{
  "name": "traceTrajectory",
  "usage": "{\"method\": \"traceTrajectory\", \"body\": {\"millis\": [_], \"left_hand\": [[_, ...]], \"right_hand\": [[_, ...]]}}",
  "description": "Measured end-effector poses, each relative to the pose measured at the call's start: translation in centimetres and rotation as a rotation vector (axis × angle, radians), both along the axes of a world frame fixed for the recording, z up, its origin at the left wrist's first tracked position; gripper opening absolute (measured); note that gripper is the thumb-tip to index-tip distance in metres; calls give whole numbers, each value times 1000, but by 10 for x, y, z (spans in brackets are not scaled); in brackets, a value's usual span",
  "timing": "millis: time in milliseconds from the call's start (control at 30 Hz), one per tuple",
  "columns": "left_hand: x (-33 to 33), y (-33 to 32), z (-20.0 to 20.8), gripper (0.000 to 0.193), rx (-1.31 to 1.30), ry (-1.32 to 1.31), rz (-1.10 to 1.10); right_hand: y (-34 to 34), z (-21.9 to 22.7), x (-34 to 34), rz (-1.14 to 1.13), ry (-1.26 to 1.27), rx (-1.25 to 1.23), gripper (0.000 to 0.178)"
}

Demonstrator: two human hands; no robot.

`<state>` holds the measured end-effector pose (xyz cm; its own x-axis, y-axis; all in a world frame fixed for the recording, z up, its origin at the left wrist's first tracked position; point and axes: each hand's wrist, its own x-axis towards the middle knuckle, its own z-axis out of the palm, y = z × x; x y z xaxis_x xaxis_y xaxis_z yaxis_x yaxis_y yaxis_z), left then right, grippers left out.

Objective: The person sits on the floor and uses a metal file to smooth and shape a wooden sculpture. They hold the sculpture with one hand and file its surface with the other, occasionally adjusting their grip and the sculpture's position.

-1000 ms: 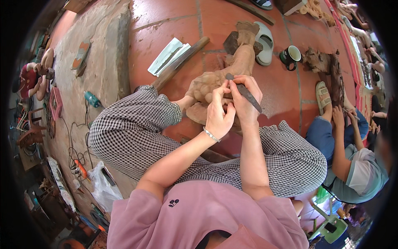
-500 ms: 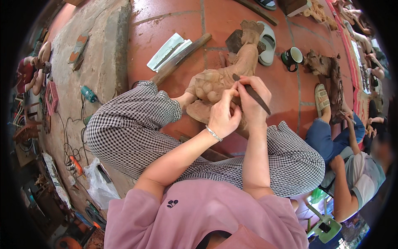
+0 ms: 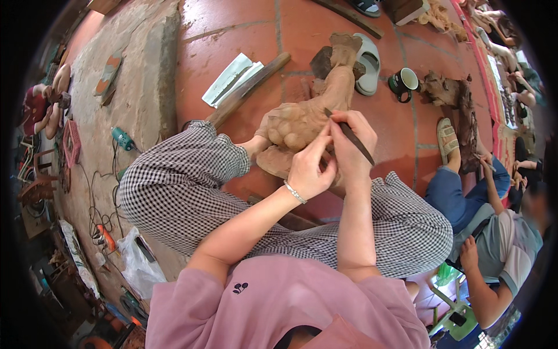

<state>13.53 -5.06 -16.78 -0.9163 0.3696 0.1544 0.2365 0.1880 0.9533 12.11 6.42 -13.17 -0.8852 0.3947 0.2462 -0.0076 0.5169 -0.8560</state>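
Observation:
In front of me, between my bent legs, lies a brown wood carving (image 3: 296, 125) with a cluster of rounded bumps and a thick stem reaching away from me. My right hand (image 3: 353, 142) grips a dark, slender carving tool (image 3: 359, 144) like a pen, its pointed end over the wood just right of the bumps. Close against it, my left hand (image 3: 313, 168) has its fingers curled, the fingertips meeting the right hand's near the tool. Whether the left fingers pinch anything is hidden. My bare foot (image 3: 254, 146) rests beside the carving's left side.
Beyond my left leg lie a wooden bar (image 3: 250, 87) and folded white paper (image 3: 231, 80). A grey slipper (image 3: 367, 64), a dark mug (image 3: 402, 84) and another carved wood piece (image 3: 442, 90) are ahead right. Another person (image 3: 494, 244) sits at right. Power tools and cords lie left.
The tool's tip has shifted slightly left and down in the picture, with both hands still together at the carving. The whole view has tilted slightly. At right, the other person's near arm has changed position.

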Motion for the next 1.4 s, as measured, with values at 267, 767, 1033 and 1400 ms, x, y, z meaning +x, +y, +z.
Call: {"method": "traceTrajectory", "body": {"millis": [267, 767, 1033, 1400], "left_hand": [[-2, -3, 0, 35, -14, 46, -42], [-2, -3, 5, 19, -26, 31, -48], [-3, 0, 0, 14, 6, 56, 20], [-1, 0, 5, 13, -22, 0, -57]], "right_hand": [[1, -11, 1, -7, -52, -103, 7], [2, -6, 3, -113, -93, -61, 8], [-2, -16, -3, -64, 15, -80, 8], [5, -23, -2, -194, -165, -283, 18]]}}
